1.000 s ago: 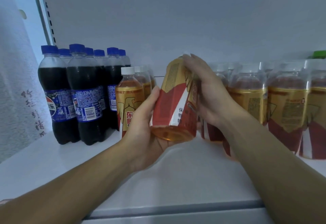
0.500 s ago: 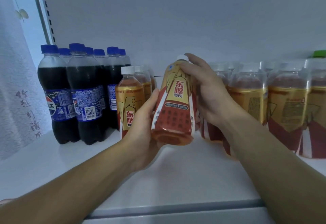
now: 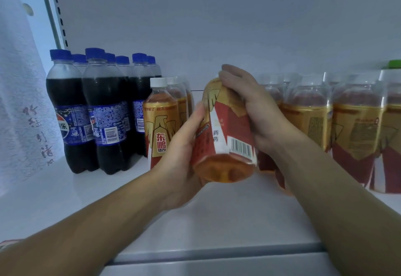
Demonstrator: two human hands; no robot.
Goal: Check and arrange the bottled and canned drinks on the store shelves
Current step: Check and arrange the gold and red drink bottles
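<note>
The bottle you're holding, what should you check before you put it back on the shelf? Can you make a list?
1. Both hands grip the bottle: ok, left hand low, right hand at the top.
2. Bottle upright: not ok, it is tilted, base toward the camera.
3. Cap tight: cannot tell, the right hand hides it.
4. Label front facing out: not ok, the barcode faces out.
5. Bare shelf below it: ok.

shop, white display shelf (image 3: 54, 191) stocked with grouped cola bottles (image 3: 102, 110) and shrink-wrapped energy drink packs (image 3: 355, 128)
</note>
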